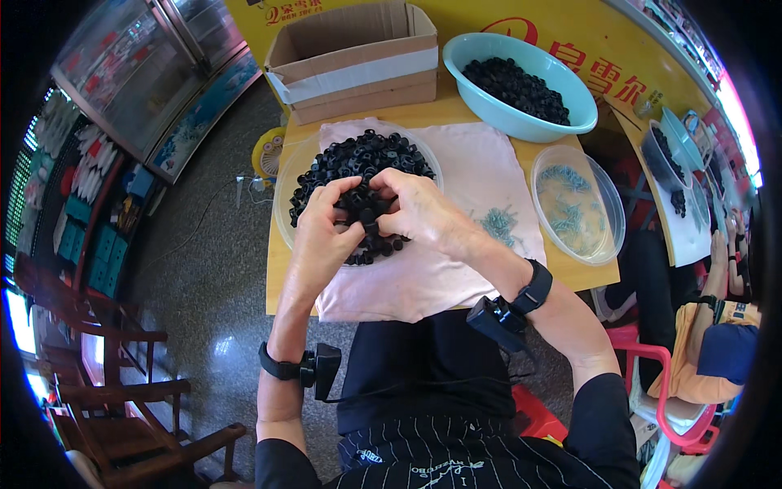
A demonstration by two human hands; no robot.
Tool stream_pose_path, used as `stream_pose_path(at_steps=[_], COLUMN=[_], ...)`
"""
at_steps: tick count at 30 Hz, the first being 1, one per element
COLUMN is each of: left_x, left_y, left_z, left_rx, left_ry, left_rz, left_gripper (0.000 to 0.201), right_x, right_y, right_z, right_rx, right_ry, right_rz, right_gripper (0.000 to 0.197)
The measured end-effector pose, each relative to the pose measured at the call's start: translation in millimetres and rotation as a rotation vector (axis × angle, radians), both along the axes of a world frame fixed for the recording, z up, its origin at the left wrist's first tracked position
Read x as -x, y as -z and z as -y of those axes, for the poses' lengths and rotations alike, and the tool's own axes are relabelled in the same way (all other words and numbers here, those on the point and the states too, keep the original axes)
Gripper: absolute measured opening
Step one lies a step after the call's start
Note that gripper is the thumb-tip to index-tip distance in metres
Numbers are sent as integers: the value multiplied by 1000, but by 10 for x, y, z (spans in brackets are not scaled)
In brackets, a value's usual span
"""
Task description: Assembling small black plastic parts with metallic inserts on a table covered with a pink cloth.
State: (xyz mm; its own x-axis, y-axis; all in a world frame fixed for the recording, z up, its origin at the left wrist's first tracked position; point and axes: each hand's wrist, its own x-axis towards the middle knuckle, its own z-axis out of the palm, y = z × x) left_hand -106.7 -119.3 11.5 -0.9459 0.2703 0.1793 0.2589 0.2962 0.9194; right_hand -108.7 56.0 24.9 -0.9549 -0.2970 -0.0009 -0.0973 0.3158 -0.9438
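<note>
White-lettered striped shirt (456, 453) | left fingers (334, 193), right fingers (394, 181): pinching small black part (367, 217) | yellow panel (482, 15) (red-lettered)

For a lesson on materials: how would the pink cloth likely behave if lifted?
The pink cloth probably folds limply, since its edges are wavy and creased. The clear tray of black pieces rests partly on it, so may tip. The small metallic pieces lie loose on it and could slide.

Pale pink cloth (391, 297), black pieces (358, 155) over its left, pale blue-green screws (498, 223) on its right, tan tabletop (446, 106) beneath it, brown white-banded box (366, 91) and light turquoise basin (533, 127) beyond it, white-striped black shirt (521, 452) on its near side
</note>
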Motion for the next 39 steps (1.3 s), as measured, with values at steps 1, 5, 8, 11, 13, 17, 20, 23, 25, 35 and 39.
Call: stream_pose_path(at_steps=[1,5,8,11,13,17,20,23,25,35,39], left_x=[17,29,80,116,100,109,43,2,-51,-405,-447], left_y=[2,-141,-91,-132,-230,-268,-259,-143,-71,33,34], left_z=[-2,-70,-132,-294,-444,-740,-983,-1133,-1181,-1242,-1206], left_rx=[-29,-100,-87,-65,-66,-32,13,117,107,335,377], left_ry=[7,-15,-9,21,49,145,155,151,169,81,74], left_rz=[21,52,17,-17,-36,-73,-125,-144,-157,-207,-230], left_gripper=[49,48,48,46,46,49,48,46,46,51,50], right_x=[8,65,63,53,8,-177,-301,-359,-397,-436,-446], right_y=[12,-10,-42,-30,-44,-269,-272,-73,16,103,0], right_z=[6,-9,-92,-266,-404,-712,-916,-1046,-1114,-1156,-1127], right_rx=[0,-25,-1,33,34,43,2,109,92,-105,-203], right_ry=[-2,53,63,84,105,145,214,254,249,179,147], right_rz=[-1,-112,-68,-48,-73,-47,8,13,9,-7,-33], right_gripper=[41,43,45,44,44,41,41,39,37,39,41])
